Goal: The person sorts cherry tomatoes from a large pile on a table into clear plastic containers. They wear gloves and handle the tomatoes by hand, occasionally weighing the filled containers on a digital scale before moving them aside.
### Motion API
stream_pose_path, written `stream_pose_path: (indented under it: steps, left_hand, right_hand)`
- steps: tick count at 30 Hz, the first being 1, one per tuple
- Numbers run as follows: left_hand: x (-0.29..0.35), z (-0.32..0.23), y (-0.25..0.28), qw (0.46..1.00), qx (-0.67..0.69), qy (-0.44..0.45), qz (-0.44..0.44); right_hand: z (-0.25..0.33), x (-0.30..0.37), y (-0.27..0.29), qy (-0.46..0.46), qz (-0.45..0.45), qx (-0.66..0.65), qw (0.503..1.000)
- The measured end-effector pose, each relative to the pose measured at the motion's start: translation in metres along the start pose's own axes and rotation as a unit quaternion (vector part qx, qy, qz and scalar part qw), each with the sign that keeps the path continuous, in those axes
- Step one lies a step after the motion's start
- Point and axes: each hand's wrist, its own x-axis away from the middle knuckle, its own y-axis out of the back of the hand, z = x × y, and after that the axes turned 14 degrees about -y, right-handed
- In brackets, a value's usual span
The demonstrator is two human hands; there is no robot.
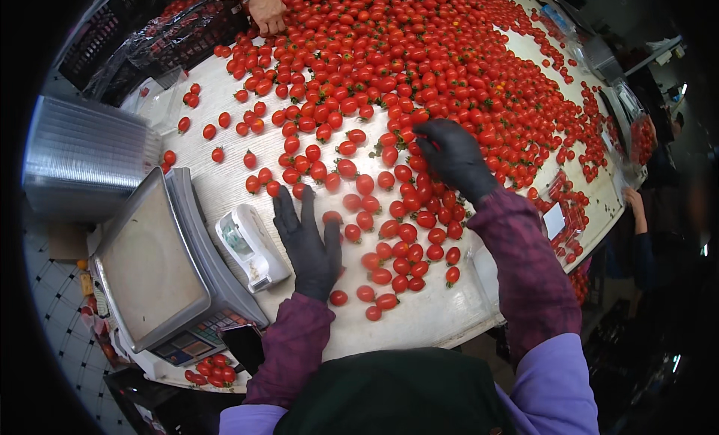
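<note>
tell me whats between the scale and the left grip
A small white device stands on the table between the scale and the left grip, as the head view shows.

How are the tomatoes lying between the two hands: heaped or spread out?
Spread out: between the left hand and right hand, the tomatoes lie loosely, mostly in one layer, with pale tabletop showing among them.

Brightly lit counter (pixel 404 330) inside a dark, bending fisheye rim
Beyond the right fingers (pixel 430 129), small highlights dot the tomatoes (pixel 419 53); left of the left fingers (pixel 287 209), glare streaks the stacked clear plastic (pixel 90 150); far right of both, the background (pixel 674 285) turns dim.
</note>
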Motion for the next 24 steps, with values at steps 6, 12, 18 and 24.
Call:
stream_pose_path:
  steps: [6,12,18,24]
  left_hand:
    - [-0.006,-0.017,-0.008,0.988,0.105,0.015,0.108]
    - [-0.054,0.020,0.008,0.996,0.073,0.029,-0.032]
    - [-0.092,0.070,-0.016,0.955,-0.126,0.259,0.063]
    - [-0.077,0.008,-0.034,0.975,-0.128,0.074,0.166]
  right_hand:
    - [0.017,-0.033,-0.040,0.019,0.071,0.277,0.958]
    - [0.004,0.019,0.032,-0.014,0.046,-0.129,0.991]
    - [-0.091,0.183,0.165,-0.335,-0.041,-0.211,0.917]
    - [-0.172,0.346,0.228,-0.314,-0.065,0.302,0.898]
